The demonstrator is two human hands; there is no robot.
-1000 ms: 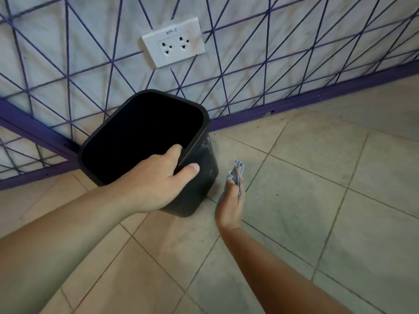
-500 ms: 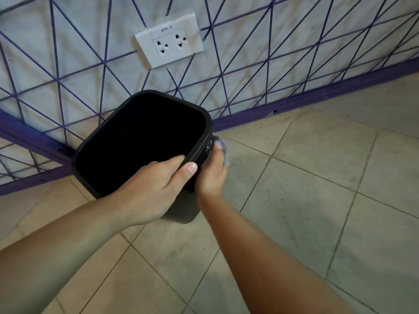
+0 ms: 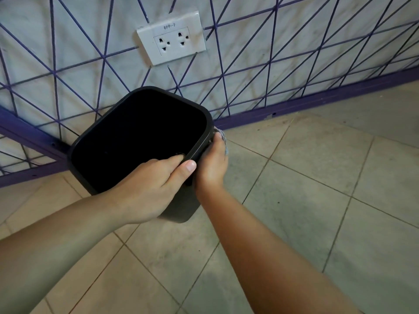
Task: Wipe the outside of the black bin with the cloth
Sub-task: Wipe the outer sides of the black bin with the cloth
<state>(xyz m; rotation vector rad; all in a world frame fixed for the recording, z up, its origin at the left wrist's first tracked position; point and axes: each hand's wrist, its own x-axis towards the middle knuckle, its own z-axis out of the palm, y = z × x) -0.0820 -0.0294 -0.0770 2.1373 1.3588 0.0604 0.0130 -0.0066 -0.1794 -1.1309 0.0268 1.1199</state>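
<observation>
The black bin stands tilted on the tiled floor close to the wall, its open mouth turned up toward me. My left hand grips its near rim, fingers inside and thumb on the outside. My right hand presses a small grey-blue cloth against the bin's right outer side, just under the rim. Most of the cloth is hidden behind that hand; only a frayed edge shows past the fingertips.
A white wall with a purple line pattern and a purple skirting runs behind the bin. A white double socket plate sits on the wall above it. Beige floor tiles spread to the right and toward me.
My right hand has come up from the floor beside the bin and pressed the cloth onto the bin's right side, then slid a little higher. My left hand keeps its hold on the rim.
</observation>
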